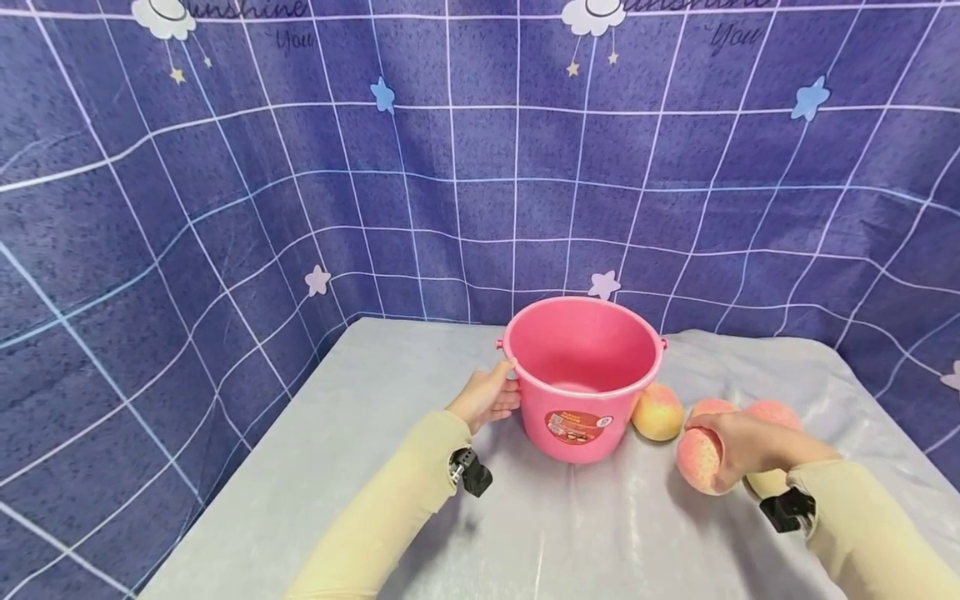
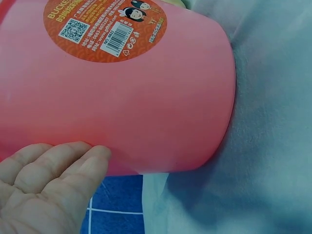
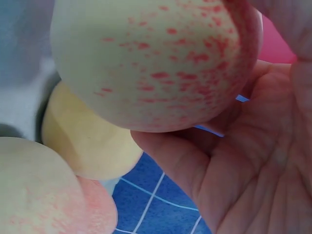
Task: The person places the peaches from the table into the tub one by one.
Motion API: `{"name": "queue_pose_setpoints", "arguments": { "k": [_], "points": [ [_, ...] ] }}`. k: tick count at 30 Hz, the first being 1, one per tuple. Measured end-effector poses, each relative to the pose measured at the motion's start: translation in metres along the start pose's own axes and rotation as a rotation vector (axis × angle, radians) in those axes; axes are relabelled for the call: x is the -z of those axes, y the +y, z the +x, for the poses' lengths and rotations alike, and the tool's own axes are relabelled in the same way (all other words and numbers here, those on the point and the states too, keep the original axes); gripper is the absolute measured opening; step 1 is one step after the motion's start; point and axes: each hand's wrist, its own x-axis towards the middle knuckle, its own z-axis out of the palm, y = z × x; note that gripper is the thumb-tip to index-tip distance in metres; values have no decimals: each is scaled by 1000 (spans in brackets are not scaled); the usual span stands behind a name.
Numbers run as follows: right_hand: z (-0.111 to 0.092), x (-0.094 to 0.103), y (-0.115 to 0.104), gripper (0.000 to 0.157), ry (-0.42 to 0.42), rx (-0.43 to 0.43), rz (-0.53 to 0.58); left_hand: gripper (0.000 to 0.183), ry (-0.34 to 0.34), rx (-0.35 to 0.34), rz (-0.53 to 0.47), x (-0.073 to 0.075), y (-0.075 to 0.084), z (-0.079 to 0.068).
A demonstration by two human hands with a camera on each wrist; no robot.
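A pink bucket (image 1: 573,429) stands upright on the table with its mouth facing up. My left hand (image 1: 491,395) holds it at the left of the rim, thumb at the edge and fingers against the outer wall. In the left wrist view, those fingers (image 2: 73,163) lie along the pink wall below the oval label (image 2: 105,29). My right hand (image 1: 750,446) grips a pink-speckled peach (image 1: 699,461) to the right of the bucket. Close up, the right wrist view shows this peach (image 3: 156,63) between thumb and fingers.
One yellow-pink peach (image 1: 657,413) sits by the bucket's right side. Behind my right hand lie more peaches, one (image 1: 776,412) partly covered by it. A grey-white cloth covers the table (image 1: 360,400). Blue gridded curtains (image 1: 480,200) hang around its back and sides.
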Motion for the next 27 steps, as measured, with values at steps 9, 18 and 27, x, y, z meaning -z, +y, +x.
{"name": "queue_pose_setpoints", "arguments": {
  "k": [9, 18, 27],
  "points": [
    [2, 16, -5, 62, -70, -49, 1, 70, -8, 6, -4, 0, 0, 1],
    [6, 25, -6, 65, -99, -51, 44, 71, -3, 11, -17, 0, 0, 0],
    [7, 30, -4, 69, -99, -90, 103, 72, -17, 9, -6, 1, 0, -1]
  ]
}}
